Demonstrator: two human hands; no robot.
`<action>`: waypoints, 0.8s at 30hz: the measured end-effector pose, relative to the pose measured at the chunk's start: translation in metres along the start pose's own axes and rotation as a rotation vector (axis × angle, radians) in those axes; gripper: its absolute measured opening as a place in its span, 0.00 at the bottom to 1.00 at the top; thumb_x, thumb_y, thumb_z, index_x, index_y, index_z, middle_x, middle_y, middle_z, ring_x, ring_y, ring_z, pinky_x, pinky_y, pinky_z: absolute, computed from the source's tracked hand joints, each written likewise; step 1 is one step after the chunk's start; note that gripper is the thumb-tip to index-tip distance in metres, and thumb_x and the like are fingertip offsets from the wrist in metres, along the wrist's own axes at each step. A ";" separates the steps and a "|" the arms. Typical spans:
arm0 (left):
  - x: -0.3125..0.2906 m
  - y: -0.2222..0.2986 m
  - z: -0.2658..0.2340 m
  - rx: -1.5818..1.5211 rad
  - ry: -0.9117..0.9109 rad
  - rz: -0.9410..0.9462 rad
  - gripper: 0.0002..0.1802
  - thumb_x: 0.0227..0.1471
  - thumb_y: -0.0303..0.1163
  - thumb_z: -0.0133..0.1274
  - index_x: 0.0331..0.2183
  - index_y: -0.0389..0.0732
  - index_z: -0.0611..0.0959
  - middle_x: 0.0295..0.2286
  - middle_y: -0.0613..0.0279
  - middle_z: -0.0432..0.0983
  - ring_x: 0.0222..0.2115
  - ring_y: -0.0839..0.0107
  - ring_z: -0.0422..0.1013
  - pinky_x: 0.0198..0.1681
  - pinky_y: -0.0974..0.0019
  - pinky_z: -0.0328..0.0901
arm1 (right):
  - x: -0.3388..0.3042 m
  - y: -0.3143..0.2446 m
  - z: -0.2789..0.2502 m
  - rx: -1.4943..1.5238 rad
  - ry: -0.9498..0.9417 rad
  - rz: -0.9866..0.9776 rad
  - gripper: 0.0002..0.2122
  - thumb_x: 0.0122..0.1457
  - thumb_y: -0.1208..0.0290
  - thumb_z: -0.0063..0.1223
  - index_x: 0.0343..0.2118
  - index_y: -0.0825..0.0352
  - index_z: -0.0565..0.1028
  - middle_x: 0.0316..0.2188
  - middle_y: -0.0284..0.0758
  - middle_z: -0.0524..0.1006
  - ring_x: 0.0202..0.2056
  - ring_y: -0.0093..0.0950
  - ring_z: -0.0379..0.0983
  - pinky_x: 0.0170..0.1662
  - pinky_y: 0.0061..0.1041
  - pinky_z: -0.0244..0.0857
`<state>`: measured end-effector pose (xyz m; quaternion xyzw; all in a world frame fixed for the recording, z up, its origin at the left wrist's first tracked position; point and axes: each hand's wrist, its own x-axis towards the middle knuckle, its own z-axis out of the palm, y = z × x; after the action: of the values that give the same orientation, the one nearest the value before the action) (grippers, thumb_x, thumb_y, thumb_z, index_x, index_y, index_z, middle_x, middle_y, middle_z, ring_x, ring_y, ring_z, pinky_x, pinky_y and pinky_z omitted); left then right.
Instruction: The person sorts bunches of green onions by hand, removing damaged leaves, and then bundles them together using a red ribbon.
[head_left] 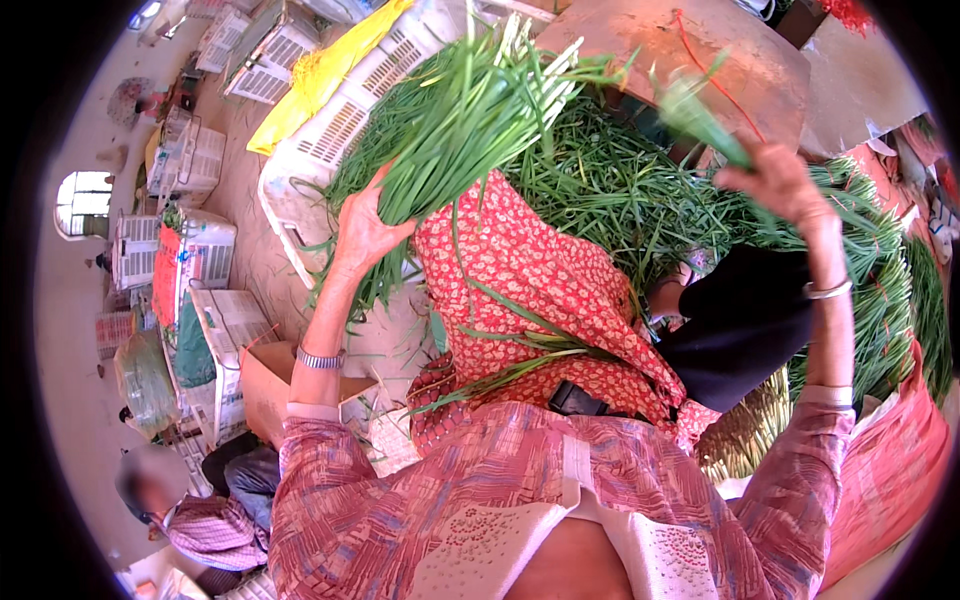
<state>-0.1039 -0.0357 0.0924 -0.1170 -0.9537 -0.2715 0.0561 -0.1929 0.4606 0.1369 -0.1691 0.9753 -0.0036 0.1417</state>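
My left hand (368, 222) is wrapped around a thick bunch of garlic chives (465, 125), long flat green leaves with pale stem ends toward the upper right. Out to the right, my right hand (782, 185) is closed on a small bundle of green leaves (700, 118), smeared by motion. Between the hands lies a large loose heap of chives (620, 180). A red flowered cloth (530, 265) covers my lap, and a few stray leaves (530, 355) rest on it.
A white plastic crate (320, 130) with a yellow cloth (320, 75) stands at the upper left. A brown board (690, 50) with a red cord lies ahead. Bundled chives (870, 270) and a red sack (885, 470) are at right. Another person (215, 525) sits at lower left.
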 end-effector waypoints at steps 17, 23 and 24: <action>0.019 0.040 -0.043 0.474 0.264 0.150 0.43 0.40 0.31 0.62 0.59 0.66 0.69 0.35 0.56 0.79 0.32 0.53 0.77 0.32 0.56 0.70 | 0.086 -0.124 0.034 0.535 0.732 -0.362 0.23 0.60 0.50 0.51 0.40 0.70 0.69 0.25 0.49 0.78 0.32 0.48 0.77 0.36 0.45 0.69; 0.007 0.013 -0.058 0.686 0.188 0.093 0.48 0.35 0.26 0.61 0.59 0.67 0.68 0.25 0.61 0.71 0.27 0.58 0.74 0.29 0.56 0.68 | 0.077 -0.026 0.054 0.161 0.645 -0.130 0.12 0.60 0.59 0.51 0.40 0.60 0.74 0.21 0.43 0.78 0.27 0.45 0.77 0.30 0.43 0.71; 0.007 0.011 -0.059 0.703 0.184 0.063 0.43 0.40 0.30 0.62 0.59 0.65 0.69 0.26 0.61 0.72 0.27 0.58 0.73 0.30 0.56 0.68 | 0.072 -0.009 0.061 0.117 0.640 -0.050 0.13 0.59 0.58 0.51 0.41 0.60 0.74 0.22 0.44 0.78 0.29 0.44 0.77 0.32 0.44 0.72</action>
<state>-0.1056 -0.0567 0.1488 -0.0949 -0.9757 0.0652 0.1866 -0.2381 0.4307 0.0585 -0.1750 0.9641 -0.1162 -0.1627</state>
